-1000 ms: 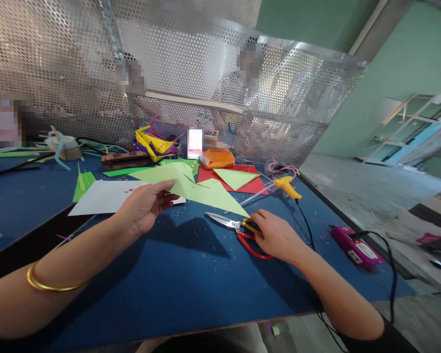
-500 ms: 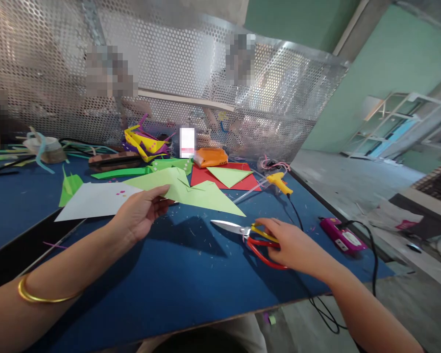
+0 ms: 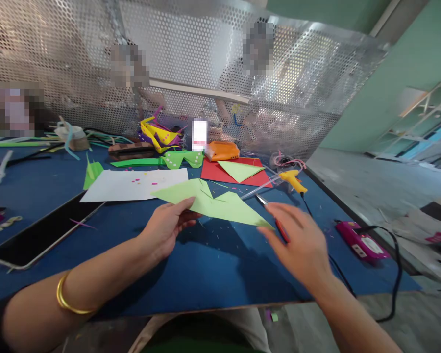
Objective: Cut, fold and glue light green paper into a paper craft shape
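My left hand (image 3: pixel 165 228) pinches the near edge of a folded light green paper (image 3: pixel 224 205) and holds it just above the blue table (image 3: pixel 206 264). My right hand (image 3: pixel 305 245) is raised and blurred to the right of the paper's point. Its fingers are closed round the red handles of the scissors (image 3: pixel 265 202), whose blades point up and left toward the paper. A gold bangle sits on my left wrist.
On the table lie a white sheet (image 3: pixel 132 185), a red paper (image 3: pixel 215 171) with a green triangle on it, a yellow glue gun (image 3: pixel 293 180), an orange pouch (image 3: pixel 222 149), a pink device (image 3: pixel 356 239) with a black cord and a dark flat screen (image 3: pixel 40 235). People sit behind a perforated metal screen (image 3: pixel 206 73).
My right hand has taken the scissors off the table and lifted them toward the paper. My left hand has lowered the green paper a little nearer to me.
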### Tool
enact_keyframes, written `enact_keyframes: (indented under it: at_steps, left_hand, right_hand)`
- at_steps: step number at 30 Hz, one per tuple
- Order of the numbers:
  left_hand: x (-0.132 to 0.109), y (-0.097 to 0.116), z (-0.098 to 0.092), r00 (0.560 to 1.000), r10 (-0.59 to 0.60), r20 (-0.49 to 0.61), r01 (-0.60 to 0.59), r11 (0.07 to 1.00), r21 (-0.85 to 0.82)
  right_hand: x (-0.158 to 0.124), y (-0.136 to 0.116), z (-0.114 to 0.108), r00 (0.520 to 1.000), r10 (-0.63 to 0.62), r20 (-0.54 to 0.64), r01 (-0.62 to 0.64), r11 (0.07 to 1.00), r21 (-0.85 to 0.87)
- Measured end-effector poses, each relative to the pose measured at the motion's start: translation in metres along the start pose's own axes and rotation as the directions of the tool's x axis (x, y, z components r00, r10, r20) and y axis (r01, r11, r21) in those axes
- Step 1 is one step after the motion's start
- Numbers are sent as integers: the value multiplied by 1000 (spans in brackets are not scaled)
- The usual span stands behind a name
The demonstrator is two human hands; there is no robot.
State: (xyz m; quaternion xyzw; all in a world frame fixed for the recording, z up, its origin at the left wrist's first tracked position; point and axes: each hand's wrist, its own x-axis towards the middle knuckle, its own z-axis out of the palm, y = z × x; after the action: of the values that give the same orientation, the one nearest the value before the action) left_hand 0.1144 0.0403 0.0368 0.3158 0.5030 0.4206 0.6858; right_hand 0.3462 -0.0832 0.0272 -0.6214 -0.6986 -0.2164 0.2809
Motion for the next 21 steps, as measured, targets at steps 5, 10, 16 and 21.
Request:
enact_keyframes:
  at_steps: [5, 10, 16, 21]
  left_hand:
    - [-26, -18, -2, 989, -135, 60, 135, 991, -3]
    - [-51, -10, -16, 846, -379, 376, 159, 851, 500]
    - [-29, 10, -10, 543, 298, 785, -820, -12, 572]
    - [13, -17, -13, 280, 228, 932, -878, -331, 345]
  right_hand:
    - [13, -47, 28, 874, -478, 91, 485, 872, -69]
    - [12, -35, 44, 774, -618, 137, 633, 764, -126]
    - [14, -22, 52, 747, -654, 116, 664, 742, -92]
    - [9, -19, 62, 800, -580, 155, 588, 808, -13]
